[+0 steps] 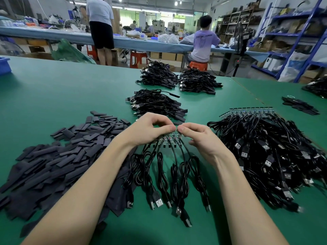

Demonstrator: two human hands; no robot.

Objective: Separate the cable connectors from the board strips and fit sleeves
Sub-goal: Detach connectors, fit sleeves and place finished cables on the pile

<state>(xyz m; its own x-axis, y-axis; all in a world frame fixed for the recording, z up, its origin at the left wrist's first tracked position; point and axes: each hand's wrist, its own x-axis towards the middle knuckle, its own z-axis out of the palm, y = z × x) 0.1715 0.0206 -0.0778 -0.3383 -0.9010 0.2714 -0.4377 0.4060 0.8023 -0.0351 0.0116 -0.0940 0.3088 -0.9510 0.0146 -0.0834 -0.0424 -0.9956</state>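
A short board strip [170,137] lies on the green table in front of me, with several black USB cables [175,175] trailing from it toward me. My left hand [148,129] pinches the strip's left part between thumb and fingers. My right hand [200,138] pinches its right part, thumb tip against the left thumb. A wide heap of flat black sleeves [58,156] spreads at my left. On the right rests a big heap of cables with another board strip [251,110] at its far edge.
Three bundles of sleeved cables [155,103] [157,75] [198,81] lie further back. A small pile of sleeves [299,105] sits far right. A blue bin [4,65] stands at the far left edge. Two people work at a bench behind the table.
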